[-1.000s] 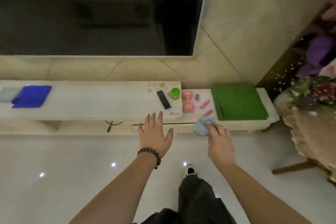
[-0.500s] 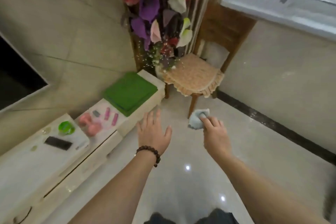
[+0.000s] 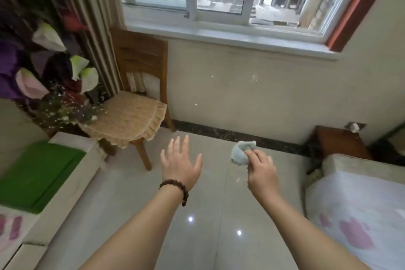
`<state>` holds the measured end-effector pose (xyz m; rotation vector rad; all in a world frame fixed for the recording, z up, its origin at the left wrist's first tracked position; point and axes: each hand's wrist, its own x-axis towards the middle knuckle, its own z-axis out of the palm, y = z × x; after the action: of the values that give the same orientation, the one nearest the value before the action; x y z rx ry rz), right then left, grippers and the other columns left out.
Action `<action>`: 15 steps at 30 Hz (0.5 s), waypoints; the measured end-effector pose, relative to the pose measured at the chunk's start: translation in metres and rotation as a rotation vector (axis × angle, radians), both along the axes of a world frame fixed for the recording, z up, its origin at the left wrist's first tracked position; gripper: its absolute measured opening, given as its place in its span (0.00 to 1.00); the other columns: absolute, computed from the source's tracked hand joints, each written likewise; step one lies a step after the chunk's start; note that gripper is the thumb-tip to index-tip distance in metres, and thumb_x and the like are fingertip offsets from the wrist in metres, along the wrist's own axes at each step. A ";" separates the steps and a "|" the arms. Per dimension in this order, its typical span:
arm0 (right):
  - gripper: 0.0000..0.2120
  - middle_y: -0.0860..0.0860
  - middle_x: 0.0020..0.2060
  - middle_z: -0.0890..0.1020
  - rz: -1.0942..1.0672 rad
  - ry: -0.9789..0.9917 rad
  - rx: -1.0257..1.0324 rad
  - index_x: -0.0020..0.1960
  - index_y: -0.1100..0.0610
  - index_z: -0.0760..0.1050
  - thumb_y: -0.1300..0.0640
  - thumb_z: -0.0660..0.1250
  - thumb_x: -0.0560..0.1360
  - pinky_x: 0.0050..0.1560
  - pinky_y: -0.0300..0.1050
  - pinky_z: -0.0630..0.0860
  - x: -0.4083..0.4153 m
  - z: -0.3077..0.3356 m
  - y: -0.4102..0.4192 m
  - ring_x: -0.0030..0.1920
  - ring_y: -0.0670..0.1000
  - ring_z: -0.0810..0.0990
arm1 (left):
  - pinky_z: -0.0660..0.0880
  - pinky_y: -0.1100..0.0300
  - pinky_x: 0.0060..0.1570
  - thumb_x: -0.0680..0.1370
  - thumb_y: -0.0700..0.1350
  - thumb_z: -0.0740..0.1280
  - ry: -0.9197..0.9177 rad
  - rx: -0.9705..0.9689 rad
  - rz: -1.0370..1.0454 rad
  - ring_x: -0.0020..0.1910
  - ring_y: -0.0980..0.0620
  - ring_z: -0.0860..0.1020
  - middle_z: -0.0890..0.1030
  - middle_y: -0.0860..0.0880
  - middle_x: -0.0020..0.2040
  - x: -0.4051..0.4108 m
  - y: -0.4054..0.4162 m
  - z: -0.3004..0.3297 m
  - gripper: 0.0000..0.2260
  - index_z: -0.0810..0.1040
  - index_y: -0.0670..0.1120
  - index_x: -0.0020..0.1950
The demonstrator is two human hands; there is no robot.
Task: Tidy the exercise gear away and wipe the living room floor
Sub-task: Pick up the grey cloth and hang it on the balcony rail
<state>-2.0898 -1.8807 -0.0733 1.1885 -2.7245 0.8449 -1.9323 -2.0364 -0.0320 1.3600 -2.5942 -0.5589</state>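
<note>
Right hand (image 3: 262, 172) has its grip pinched around a crumpled pale blue-grey cloth (image 3: 241, 152), which bunches out from the fingertips on the far left side of the hand, lifted clear above the glossy grey tiled floor (image 3: 210, 215). Left hand (image 3: 180, 164) hovers to the left of it, its grip released, fingers spread and palm down, grasping nothing; a dark beaded bracelet (image 3: 176, 188) circles that wrist. The two hands are near each other but apart, with the cloth between them and a little farther away.

On the near left, a folded green mat (image 3: 37, 176) lies on a white low tabletop (image 3: 72, 138). Beyond it stands a wooden chair with a frilled beige seat cushion (image 3: 129, 116), just beside a bunch of purple, pink and white artificial flowers (image 3: 43, 61). A white-framed window (image 3: 219, 6) fills the far wall. On the near right is a white cover with pink blotches (image 3: 355, 215).
</note>
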 end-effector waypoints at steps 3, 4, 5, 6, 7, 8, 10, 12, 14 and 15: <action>0.18 0.54 0.54 0.79 -0.062 0.031 -0.013 0.60 0.56 0.77 0.59 0.58 0.71 0.43 0.52 0.74 -0.063 0.004 0.028 0.46 0.61 0.74 | 0.47 0.45 0.75 0.80 0.61 0.54 0.009 -0.016 -0.059 0.78 0.50 0.48 0.54 0.49 0.79 -0.070 0.024 0.005 0.30 0.49 0.52 0.78; 0.18 0.54 0.54 0.79 -0.080 0.041 -0.021 0.59 0.56 0.77 0.59 0.59 0.71 0.43 0.52 0.74 -0.081 0.007 0.034 0.46 0.61 0.75 | 0.47 0.45 0.75 0.80 0.61 0.54 0.008 -0.028 -0.080 0.78 0.50 0.48 0.54 0.49 0.79 -0.092 0.029 0.007 0.30 0.50 0.52 0.78; 0.18 0.54 0.54 0.79 -0.095 0.048 -0.033 0.59 0.56 0.77 0.59 0.58 0.72 0.43 0.52 0.74 -0.097 0.009 0.039 0.46 0.61 0.74 | 0.47 0.46 0.75 0.80 0.61 0.54 0.006 -0.043 -0.103 0.78 0.50 0.48 0.54 0.49 0.78 -0.111 0.034 0.009 0.30 0.50 0.52 0.79; 0.18 0.55 0.53 0.79 -0.107 0.052 -0.048 0.59 0.56 0.77 0.59 0.58 0.72 0.43 0.52 0.73 -0.113 0.012 0.042 0.45 0.61 0.74 | 0.47 0.46 0.75 0.79 0.61 0.53 0.005 -0.061 -0.124 0.78 0.50 0.49 0.55 0.48 0.78 -0.130 0.037 0.011 0.30 0.50 0.52 0.79; 0.18 0.55 0.53 0.79 -0.115 0.057 -0.064 0.59 0.57 0.77 0.58 0.57 0.73 0.44 0.52 0.73 -0.128 0.014 0.044 0.44 0.60 0.73 | 0.47 0.46 0.75 0.79 0.61 0.54 0.007 -0.081 -0.141 0.77 0.49 0.49 0.55 0.48 0.78 -0.148 0.040 0.013 0.30 0.50 0.51 0.79; 0.19 0.55 0.53 0.79 -0.121 0.065 -0.079 0.59 0.57 0.77 0.57 0.55 0.73 0.44 0.52 0.73 -0.142 0.017 0.045 0.43 0.60 0.73 | 0.48 0.46 0.75 0.79 0.61 0.54 0.013 -0.101 -0.155 0.77 0.49 0.49 0.56 0.48 0.78 -0.164 0.040 0.016 0.30 0.51 0.51 0.79; 0.20 0.55 0.53 0.79 -0.133 0.082 -0.101 0.59 0.57 0.77 0.55 0.52 0.74 0.44 0.51 0.73 -0.170 0.022 0.043 0.43 0.60 0.73 | 0.48 0.46 0.75 0.79 0.61 0.54 0.025 -0.138 -0.181 0.77 0.49 0.49 0.56 0.48 0.78 -0.196 0.038 0.021 0.31 0.50 0.51 0.79; 0.17 0.55 0.52 0.79 -0.157 0.094 -0.117 0.58 0.57 0.77 0.57 0.55 0.74 0.44 0.53 0.74 -0.197 0.029 0.036 0.43 0.60 0.73 | 0.48 0.46 0.75 0.79 0.61 0.54 0.033 -0.167 -0.203 0.78 0.49 0.49 0.55 0.48 0.78 -0.228 0.031 0.028 0.31 0.49 0.52 0.79; 0.16 0.55 0.52 0.79 -0.166 0.116 -0.123 0.58 0.57 0.77 0.59 0.57 0.74 0.44 0.54 0.74 -0.225 0.036 0.026 0.44 0.60 0.73 | 0.48 0.46 0.75 0.80 0.61 0.53 0.044 -0.182 -0.223 0.78 0.50 0.48 0.54 0.48 0.79 -0.260 0.019 0.034 0.31 0.49 0.52 0.79; 0.16 0.55 0.52 0.79 -0.166 0.125 -0.124 0.58 0.56 0.77 0.59 0.57 0.74 0.44 0.54 0.74 -0.240 0.039 0.020 0.44 0.59 0.73 | 0.48 0.46 0.75 0.80 0.61 0.52 0.052 -0.184 -0.231 0.78 0.50 0.48 0.54 0.48 0.79 -0.277 0.012 0.037 0.30 0.48 0.52 0.79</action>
<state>-2.3293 -1.8610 -0.0343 0.9432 -2.5860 0.8721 -2.2092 -2.0242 0.0053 0.9853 -2.7003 -0.3680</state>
